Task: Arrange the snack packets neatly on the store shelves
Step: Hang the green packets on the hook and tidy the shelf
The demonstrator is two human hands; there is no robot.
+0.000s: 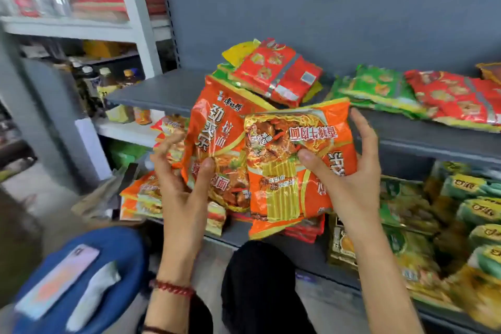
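**Two noodle packs in mid-air, messy shelf waiting**

Head cam, the only view there is. It's grey shop shelving with a plain grey back panel (325, 8). The upper shelf (162, 89) has a crooked heap of red, green and yellow packets (276, 73) near the middle. More green and red ones (423, 97) lie overlapping off to the right. The lower shelf (309, 257) carries a low stack of orange packets (143, 198) on the left and green-yellow bags (406, 211) on the right. Bottom left there's a blue stool (122, 247) with a phone (57, 282) on it.

The two packets being handled are in the air, just in front of the upper shelf's edge. The left hand (179, 187) pinches the left orange packet (214, 130), thumb on the front, fingers behind (blurry there). The right hand (349, 179) grips the right orange packet (287, 171) the same way, thumb pressed on the print, fingers round the far edge. The right packet overlaps the left one in front.

What I'd worry about:
- **Slipping:** the film looks slick and each grip sits near one side only. A quick move could let a packet slide out and drop onto the stack below.
- **Orientation:** the right packet's print reads upside down next to the left's, so stacking them as they are would look untidy.
- **The heap:** shoving these in beside that crooked heap might nudge something off the edge.
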